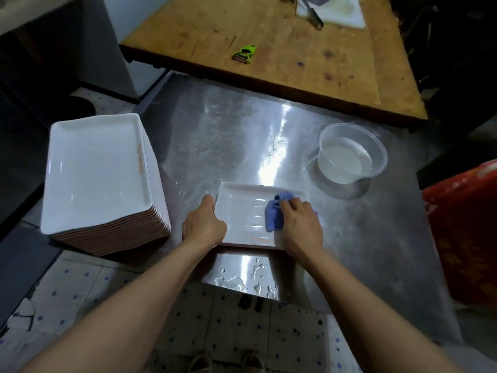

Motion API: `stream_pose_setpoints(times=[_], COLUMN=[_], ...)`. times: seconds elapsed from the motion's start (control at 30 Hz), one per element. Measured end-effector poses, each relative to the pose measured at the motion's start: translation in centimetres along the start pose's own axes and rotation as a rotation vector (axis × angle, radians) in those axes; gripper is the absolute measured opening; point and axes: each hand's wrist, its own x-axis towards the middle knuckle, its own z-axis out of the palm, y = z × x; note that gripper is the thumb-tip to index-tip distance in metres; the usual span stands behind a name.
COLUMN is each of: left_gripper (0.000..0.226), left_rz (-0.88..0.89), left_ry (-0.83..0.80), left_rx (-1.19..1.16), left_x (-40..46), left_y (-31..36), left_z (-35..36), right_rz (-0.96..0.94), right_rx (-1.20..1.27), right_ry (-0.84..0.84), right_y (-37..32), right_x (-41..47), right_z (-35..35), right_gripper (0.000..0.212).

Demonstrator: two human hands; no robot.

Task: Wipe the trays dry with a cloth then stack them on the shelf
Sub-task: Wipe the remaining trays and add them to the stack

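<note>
A white rectangular tray (250,211) lies flat, face up, near the front edge of the steel counter — its shallow well shows faint ridges and its underside edge looks brownish. A crumpled blue cloth (275,211) sits inside it, toward the right half. To the left, well apart, stands a tall stack of trays (99,179) — white tops, brown rims layered.
</note>
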Motion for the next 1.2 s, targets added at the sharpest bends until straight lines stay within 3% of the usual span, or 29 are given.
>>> stream_pose_setpoints(times=[0.2,0.47,0.67,0.73,0.87,1.03,1.2], left_gripper=[0.021,0.022,0.023,0.026,0.043,0.033,0.020], left_rz=[-0.032,-0.057,-0.082,-0.092,-0.049,0.436,0.557], left_ry=[-0.015,0.026,0.029,0.036,0.099,0.146,0.037], left_rx=[-0.007,-0.005,0.004,0.005,0.109,0.250,0.452], left_x=[0.0,-0.8,-1.5,-1.9,-3.5,-6.0,-6.2], left_y=[0.0,0.6,1.1,1.1,1.7,3.2,5.0], left_z=[0.2,0.1,-0.1,0.0,0.3,2.2,3.8], right_rz=[-0.213,-0.101,-0.082,-0.008,0.215,0.486,0.560], right_rx=[0.123,-0.112,-0.253,-0.137,0.343,0.837,0.945], right_ry=[-0.086,-0.039,-0.095,-0.050,0.128,0.148,0.187], right_y=[-2.5,1.8,2.8,3.3,4.8,5.6,6.5], right_x=[-2.4,-4.5,-5.2,-5.7,-6.9,-7.3,-7.9], right_z=[1.2,-0.2,-1.6,-2.1,-3.9,-4.8,-4.2], right_gripper=[0.032,0.035,0.033,0.031,0.013,0.015,0.022])
